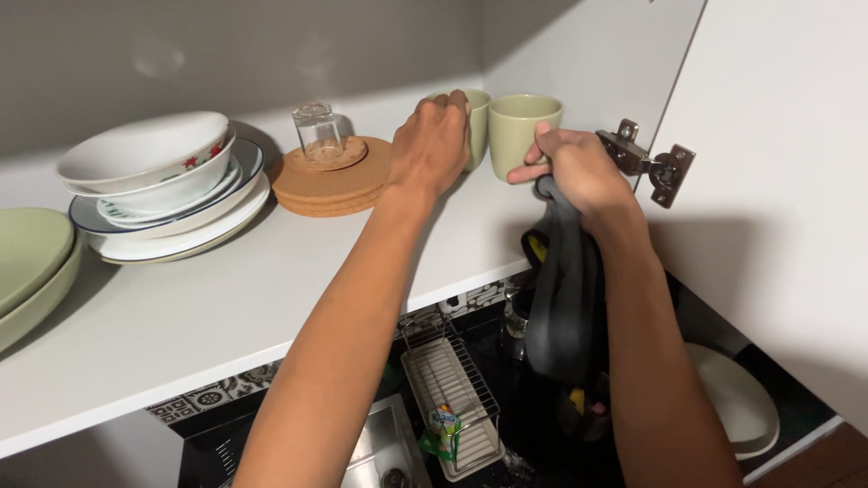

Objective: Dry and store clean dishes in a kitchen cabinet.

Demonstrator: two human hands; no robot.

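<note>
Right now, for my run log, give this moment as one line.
left hand: on left green mug | right hand: holds right green mug, grey cloth | place: white shelf

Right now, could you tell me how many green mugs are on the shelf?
2. One mug is gripped by the right hand; the other mug stands just left of it, behind the left hand. More could be hidden behind the hands.

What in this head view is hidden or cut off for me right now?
- Left mug: mostly behind the left hand.
- Right hand: its grip on the right mug and the dark cloth is unclear.
- Green plates: cut by left edge.
- Sink: cut by bottom edge.
</note>
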